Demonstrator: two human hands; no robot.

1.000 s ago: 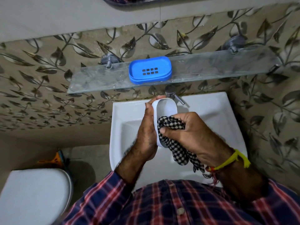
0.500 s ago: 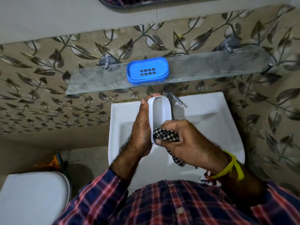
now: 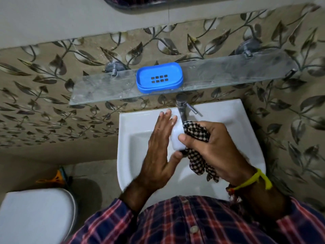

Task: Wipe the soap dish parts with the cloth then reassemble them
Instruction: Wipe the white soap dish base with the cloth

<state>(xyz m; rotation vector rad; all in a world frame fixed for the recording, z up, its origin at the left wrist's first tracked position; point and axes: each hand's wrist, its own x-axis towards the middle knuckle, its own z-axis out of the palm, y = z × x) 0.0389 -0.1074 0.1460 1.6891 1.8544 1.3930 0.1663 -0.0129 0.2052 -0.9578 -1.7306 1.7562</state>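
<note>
Over the sink, the white soap dish part [image 3: 175, 138] stands on edge between my two hands. My left hand [image 3: 158, 150] lies flat against its left side, fingers straight and spread, with the thumb at the dish's lower end. In my right hand [image 3: 211, 148] I grip the black-and-white checked cloth [image 3: 197, 132]; it is bunched against the dish's right side, and my thumb presses on the dish. A tail of the cloth hangs below that hand. The blue slotted soap dish part [image 3: 159, 77] rests on the glass shelf [image 3: 228, 74] above.
The white sink [image 3: 228, 120] is below my hands, with a steel tap [image 3: 182, 106] just behind them. A white toilet lid [image 3: 35, 213] is at the lower left, and an orange object [image 3: 56, 178] lies on the floor beside it.
My left fingers, which curled over the top of the white part, have straightened and spread. The right hand with the cloth has moved up along the dish.
</note>
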